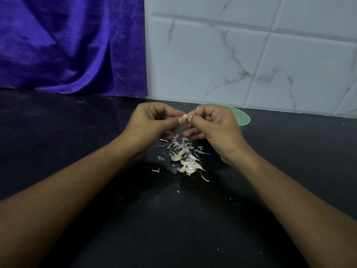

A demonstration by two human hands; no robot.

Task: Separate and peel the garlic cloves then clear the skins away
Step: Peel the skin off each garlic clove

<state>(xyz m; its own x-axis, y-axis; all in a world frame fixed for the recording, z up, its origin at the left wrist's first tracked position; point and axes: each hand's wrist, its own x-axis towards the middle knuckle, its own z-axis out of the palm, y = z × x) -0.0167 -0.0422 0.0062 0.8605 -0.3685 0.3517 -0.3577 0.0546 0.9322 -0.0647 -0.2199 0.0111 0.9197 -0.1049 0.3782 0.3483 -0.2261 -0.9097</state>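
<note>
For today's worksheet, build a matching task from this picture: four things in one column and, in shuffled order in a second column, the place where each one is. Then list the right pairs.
Things
1. garlic clove
2. green bowl
3. loose skins
4. purple cloth

Places
A. hanging at the back left
B. on the counter, behind the right hand
C. pinched between the left hand and the right hand
D. scattered on the counter, below both hands

Pairs: 1-C, 2-B, 3-D, 4-A
</note>
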